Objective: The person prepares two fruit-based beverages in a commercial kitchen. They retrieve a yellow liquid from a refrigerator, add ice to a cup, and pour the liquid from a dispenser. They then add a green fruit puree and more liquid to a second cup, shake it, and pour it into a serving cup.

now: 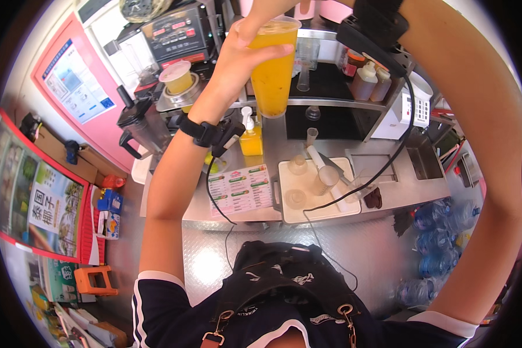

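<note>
A tall clear plastic cup of orange-yellow drink is raised above the counter. My left hand grips its upper side, with the thumb across the front and the other fingers partly hidden. At the cup's rim, my right hand reaches in from above, mostly cut off by the top edge; its grip is not visible. Below the cup stands a pump bottle of yellow liquid. On the counter lies a printed menu sheet. Beside it, a cream tray holds clear measuring cups and a white stick.
Left of my arm stand a blender jug and a sealing machine with a lidded yellow cup. Pump bottles line the shelf. A sink is at right. Water bottles and an orange stool occupy the floor. Cables hang from both wrists.
</note>
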`<state>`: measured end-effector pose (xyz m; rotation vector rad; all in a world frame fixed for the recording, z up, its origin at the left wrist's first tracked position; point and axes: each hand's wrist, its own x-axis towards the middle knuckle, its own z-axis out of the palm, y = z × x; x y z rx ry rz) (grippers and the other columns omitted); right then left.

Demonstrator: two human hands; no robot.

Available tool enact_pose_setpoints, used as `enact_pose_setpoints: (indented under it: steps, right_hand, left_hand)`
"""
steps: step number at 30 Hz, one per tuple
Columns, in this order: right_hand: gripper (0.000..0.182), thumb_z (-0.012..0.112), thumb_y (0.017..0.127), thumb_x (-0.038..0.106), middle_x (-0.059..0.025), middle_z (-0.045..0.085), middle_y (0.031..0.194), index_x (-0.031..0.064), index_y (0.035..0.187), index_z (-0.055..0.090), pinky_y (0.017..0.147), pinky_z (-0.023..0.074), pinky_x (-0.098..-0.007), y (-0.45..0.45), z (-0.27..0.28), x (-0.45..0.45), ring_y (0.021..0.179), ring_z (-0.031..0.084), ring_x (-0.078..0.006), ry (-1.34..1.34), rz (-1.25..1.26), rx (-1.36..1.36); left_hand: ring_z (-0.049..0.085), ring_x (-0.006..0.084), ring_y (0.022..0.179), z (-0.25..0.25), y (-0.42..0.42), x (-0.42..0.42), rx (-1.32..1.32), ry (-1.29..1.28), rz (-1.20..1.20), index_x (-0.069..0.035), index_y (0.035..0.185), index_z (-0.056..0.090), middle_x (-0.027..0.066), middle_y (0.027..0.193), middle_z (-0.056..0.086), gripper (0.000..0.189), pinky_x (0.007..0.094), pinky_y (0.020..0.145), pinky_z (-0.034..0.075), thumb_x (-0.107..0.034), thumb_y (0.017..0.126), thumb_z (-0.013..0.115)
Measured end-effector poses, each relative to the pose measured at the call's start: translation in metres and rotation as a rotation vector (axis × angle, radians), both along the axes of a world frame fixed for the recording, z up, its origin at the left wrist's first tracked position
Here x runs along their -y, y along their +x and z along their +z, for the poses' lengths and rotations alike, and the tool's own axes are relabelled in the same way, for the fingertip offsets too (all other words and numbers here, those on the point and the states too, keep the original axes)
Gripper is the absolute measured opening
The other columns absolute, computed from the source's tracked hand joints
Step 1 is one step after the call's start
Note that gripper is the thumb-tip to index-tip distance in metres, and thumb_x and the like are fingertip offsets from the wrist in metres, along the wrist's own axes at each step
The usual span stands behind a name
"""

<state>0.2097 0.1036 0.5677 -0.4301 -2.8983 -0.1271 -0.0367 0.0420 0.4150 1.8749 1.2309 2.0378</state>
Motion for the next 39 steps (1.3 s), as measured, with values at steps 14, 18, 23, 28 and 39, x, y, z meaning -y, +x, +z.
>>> enact_pose_setpoints:
  steps: [14, 18, 23, 28, 39]
  right_hand:
    - [0.075, 0.08, 0.079, 0.038, -0.0283, 0.064, 0.121, -0.0093, 0.131, 0.054, 0.082, 0.0583, -0.0384, -0.14, 0.031, 0.084, 0.111, 0.066, -0.0368, -0.067, 0.03, 0.185]
    - [0.081, 0.081, 0.078, 0.039, -0.0284, 0.064, 0.125, -0.0098, 0.135, 0.051, 0.083, 0.0585, -0.0373, -0.199, 0.036, 0.089, 0.114, 0.065, -0.0357, -0.089, 0.029, 0.244]
    - [0.089, 0.081, 0.077, 0.041, -0.0285, 0.063, 0.13, -0.0104, 0.141, 0.048, 0.085, 0.0587, -0.0359, -0.259, 0.04, 0.092, 0.118, 0.065, -0.0343, -0.066, 0.003, 0.276]
    - [0.099, 0.084, 0.074, 0.039, -0.0287, 0.057, 0.136, -0.0111, 0.148, 0.04, 0.092, 0.0587, -0.0359, -0.292, 0.038, 0.082, 0.123, 0.061, -0.0333, -0.161, -0.028, 0.184]
    - [0.095, 0.086, 0.073, 0.035, -0.0209, 0.067, 0.112, -0.0138, 0.142, 0.043, 0.072, 0.0577, -0.0362, -0.357, 0.027, 0.043, 0.094, 0.068, -0.0257, -0.329, 0.092, 0.171]
  left_hand:
    - [0.058, 0.0218, 0.126, -0.002, -0.074, 0.074, 0.068, -0.106, -0.046, 0.002, 0.154, 0.024, 0.0146, 0.134, 0.059, 0.116, 0.0345, 0.111, 0.043, -0.025, 0.069, 0.097]
    - [0.046, 0.0304, 0.142, -0.01, -0.144, 0.107, -0.145, -0.397, -0.007, -0.004, 0.163, 0.014, 0.0213, 0.148, 0.05, 0.13, 0.0415, 0.118, 0.037, -0.031, 0.067, 0.097]
    - [0.042, 0.0396, 0.145, -0.065, -0.272, 0.092, -0.346, -0.642, 0.564, -0.01, 0.158, 0.036, 0.0266, 0.151, 0.046, 0.119, 0.047, 0.117, 0.039, -0.046, 0.061, 0.095]
    - [0.059, 0.0431, 0.127, -0.1, -0.298, 0.067, -0.365, -0.601, 0.705, -0.009, 0.155, 0.039, 0.0275, 0.141, 0.056, 0.117, 0.0472, 0.105, 0.051, -0.047, 0.058, 0.093]
    - [0.072, 0.0292, 0.104, -0.007, -0.298, 0.114, -0.204, -0.256, 0.902, -0.005, 0.151, 0.045, 0.0205, 0.115, 0.072, 0.105, 0.0373, 0.093, 0.056, -0.038, 0.063, 0.093]
